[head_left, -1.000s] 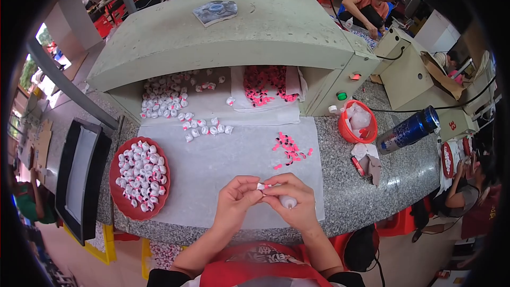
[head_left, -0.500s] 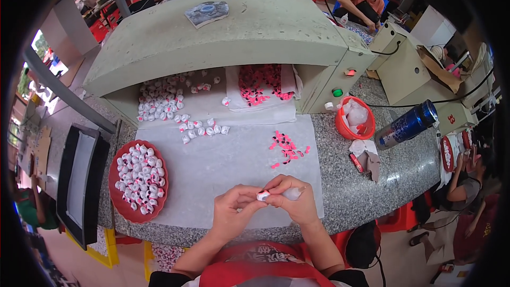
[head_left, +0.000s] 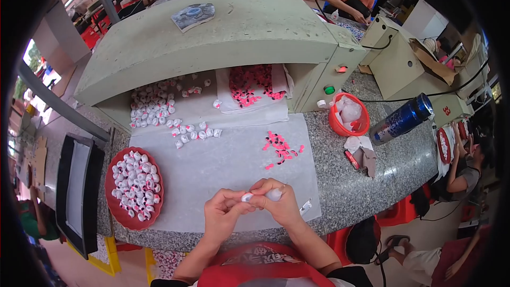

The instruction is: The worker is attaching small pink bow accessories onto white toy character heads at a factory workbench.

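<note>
Close together over the white paper sheet (head_left: 212, 167), both hands work on one small rounded white piece (head_left: 246, 197). My left hand (head_left: 223, 211) pinches it from the left with thumb and fingers. Against its other side press the fingertips of my right hand (head_left: 281, 207). Tucked in the right hand is also a whitish translucent object, probably a small squeeze bottle (head_left: 274, 194); the fingers cover much of it. Small pink and black flat pieces (head_left: 280, 148) lie scattered beyond the right hand. A red scalloped dish (head_left: 160, 202) at the left is heaped with similar white pieces (head_left: 135, 180).
A pale green metal housing (head_left: 212, 48) with an open front spans the back, with white and pink pieces inside. At right stand an orange-red tub (head_left: 364, 125) and a blue tumbler (head_left: 401, 119). A black tray (head_left: 79, 191) is at far left. Co-workers sit nearby.
Both hands have shifted slightly left with the white piece, whose visible side is now mostly white rather than red-marked. A small silvery item beside the right hand has come into view.
</note>
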{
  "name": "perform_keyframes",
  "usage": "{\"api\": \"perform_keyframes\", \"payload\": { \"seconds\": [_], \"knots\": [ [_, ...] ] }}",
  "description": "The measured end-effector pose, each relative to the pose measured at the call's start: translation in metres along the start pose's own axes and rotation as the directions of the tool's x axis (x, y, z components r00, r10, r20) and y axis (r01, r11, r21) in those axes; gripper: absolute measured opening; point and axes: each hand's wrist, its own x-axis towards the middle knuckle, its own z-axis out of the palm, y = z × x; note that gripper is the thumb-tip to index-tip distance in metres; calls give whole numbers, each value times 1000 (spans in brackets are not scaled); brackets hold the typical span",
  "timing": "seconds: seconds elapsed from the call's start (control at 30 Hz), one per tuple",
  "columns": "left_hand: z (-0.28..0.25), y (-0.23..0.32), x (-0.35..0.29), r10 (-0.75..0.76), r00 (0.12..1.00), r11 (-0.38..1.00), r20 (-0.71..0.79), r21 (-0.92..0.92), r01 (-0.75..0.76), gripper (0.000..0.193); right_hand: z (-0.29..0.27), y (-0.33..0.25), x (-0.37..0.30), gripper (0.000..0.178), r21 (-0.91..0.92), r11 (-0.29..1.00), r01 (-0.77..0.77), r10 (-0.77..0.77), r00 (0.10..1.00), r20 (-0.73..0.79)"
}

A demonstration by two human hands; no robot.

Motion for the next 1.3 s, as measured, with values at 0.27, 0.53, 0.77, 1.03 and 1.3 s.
{"api": "perform_keyframes", "payload": {
  "seconds": [0.27, 0.53, 0.77, 1.03, 1.3],
  "knots": [
    [-6, -8, -3, -13, 1000, 999, -23, 45, 14, 18, 11, -2, -3, 8, 71, 994, -88, 92, 995, -44],
    [-47, -15, 8, 46, 973, 960, -226, 281, 20, 17, 8, 45, 9, 8, -319, 942, 109, -173, 968, -180],
    [-144, 34, 14, 582, 662, 479, -472, 857, 190, 22, -5, 33, 34, 7, -334, 942, -19, -59, 973, -222],
    [-98, -57, 68, 684, 727, 158, -70, 986, -54, 46, -38, 4, 51, 16, -745, 600, 290, -490, 870, -56],
    [-74, -40, 126, 429, 830, 117, -357, 933, 341, 67, -87, 17, 58, 24, -972, 159, 172, -702, 712, 11]
  ]
}}
